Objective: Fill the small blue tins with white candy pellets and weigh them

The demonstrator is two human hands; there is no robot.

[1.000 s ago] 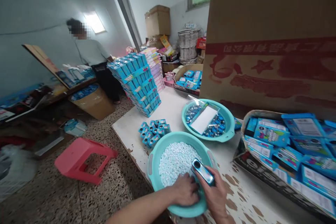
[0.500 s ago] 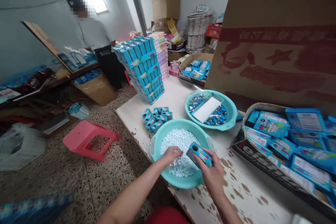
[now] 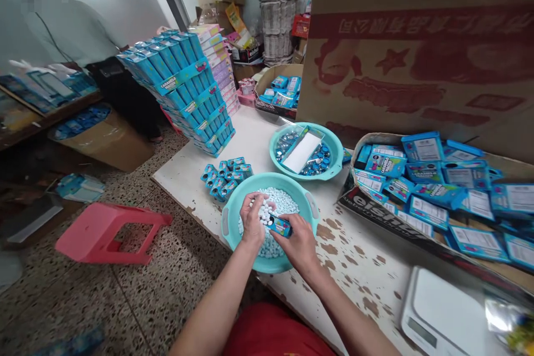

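A teal basin (image 3: 237,200) full of small white candies (image 3: 283,197) sits at the table's near edge. Over it my left hand (image 3: 253,219) is cupped around a heap of the candies, against the open end of a small blue box (image 3: 280,226). My right hand (image 3: 298,239) grips that box from the right, its round hole facing the candies. Left of the basin stands a group of small blue boxes (image 3: 223,181) with round holes. Behind it, a second teal basin (image 3: 336,147) holds shiny blue and silver pieces and a white-bottomed tray (image 3: 302,151).
Stacked blue display boxes (image 3: 192,94) stand at the table's back left. A carton (image 3: 354,194) of blue packs lies right, with a white scale (image 3: 446,311) nearer. A red stool (image 3: 112,228) is on the floor at left; a person (image 3: 75,28) stands behind.
My left hand has come up out of the candies with a handful and met the box. My right hand has tilted the box toward it. The view has swung right, showing the scale.
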